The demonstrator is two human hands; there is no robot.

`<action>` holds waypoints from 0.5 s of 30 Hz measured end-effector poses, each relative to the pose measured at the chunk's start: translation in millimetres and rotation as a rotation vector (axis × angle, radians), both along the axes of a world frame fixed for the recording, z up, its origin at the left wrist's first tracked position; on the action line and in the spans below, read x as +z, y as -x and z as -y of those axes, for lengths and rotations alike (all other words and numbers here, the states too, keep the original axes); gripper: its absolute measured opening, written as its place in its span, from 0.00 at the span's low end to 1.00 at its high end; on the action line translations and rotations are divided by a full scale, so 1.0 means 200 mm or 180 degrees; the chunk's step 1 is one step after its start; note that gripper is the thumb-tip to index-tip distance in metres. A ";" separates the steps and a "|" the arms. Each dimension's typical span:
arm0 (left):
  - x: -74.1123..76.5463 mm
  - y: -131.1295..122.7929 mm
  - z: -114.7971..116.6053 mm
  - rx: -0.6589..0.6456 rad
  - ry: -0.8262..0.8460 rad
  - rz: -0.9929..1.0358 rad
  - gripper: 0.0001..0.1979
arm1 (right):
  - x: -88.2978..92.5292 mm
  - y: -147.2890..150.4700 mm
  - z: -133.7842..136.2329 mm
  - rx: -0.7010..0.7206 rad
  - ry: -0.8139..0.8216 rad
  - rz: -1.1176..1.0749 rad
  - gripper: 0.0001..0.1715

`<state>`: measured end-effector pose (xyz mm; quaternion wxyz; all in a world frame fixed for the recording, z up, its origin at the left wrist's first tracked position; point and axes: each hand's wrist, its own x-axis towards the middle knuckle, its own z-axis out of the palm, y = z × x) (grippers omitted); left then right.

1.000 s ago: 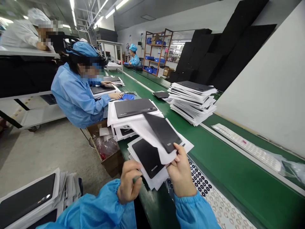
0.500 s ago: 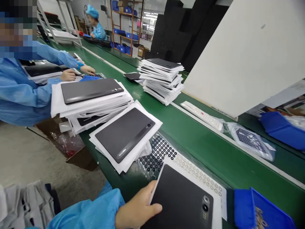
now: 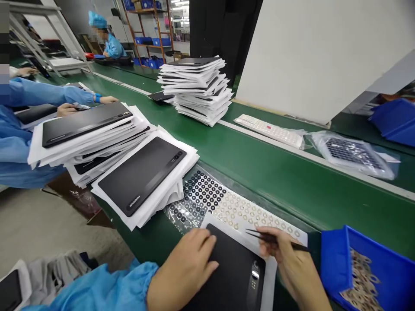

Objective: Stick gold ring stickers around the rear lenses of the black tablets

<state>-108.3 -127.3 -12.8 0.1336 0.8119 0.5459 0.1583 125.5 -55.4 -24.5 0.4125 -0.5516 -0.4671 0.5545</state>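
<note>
A: Holding what in the right hand point(image 3: 288, 263)?

B: Pinching a pair of slim, black, pointed tweezers point(image 3: 267, 236) in a closed grip, with both tips parted and aimed left, near the upper edge of the matte-black, rectangular tablet point(image 3: 233, 263). Cannot tell whether touching anything there.

A: And doing what with the left hand point(image 3: 183, 270)?

B: Laying it over the tablet's left edge, with fingers bent and thumb stretched across the back. Cannot tell whether gripping that edge or merely resting on it.

A: See the tablet lying where?

B: Lying camera side up on a sheet of white paper point(image 3: 271, 280) at the near side, partly cut off by the bottom of the view. Just beyond, see a plastic-covered sheet of small black rings point(image 3: 207, 190) on the green counter point(image 3: 292, 177).

A: Notice anything else close by?

B: To the right, see an open, blue plastic bin point(image 3: 333, 255) containing flat, tan rings point(image 3: 361, 280). To the left, see a dark-grey slab lettered "POSITIVO" point(image 3: 142, 172) topping a pile of white paper point(image 3: 168, 194).
</note>
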 end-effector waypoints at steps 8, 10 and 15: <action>-0.19 -0.19 -0.18 -0.0749 -0.0673 -0.0500 0.21 | -0.10 0.13 -0.10 -0.0190 -0.0179 0.0604 0.18; -0.20 -0.18 -0.17 -0.0762 -0.0741 -0.0478 0.20 | -0.10 0.14 -0.10 -0.0264 -0.0321 0.0860 0.16; -0.18 -0.17 -0.18 -0.0789 -0.0772 -0.0422 0.19 | -0.10 0.14 -0.11 -0.0147 -0.0520 0.1115 0.16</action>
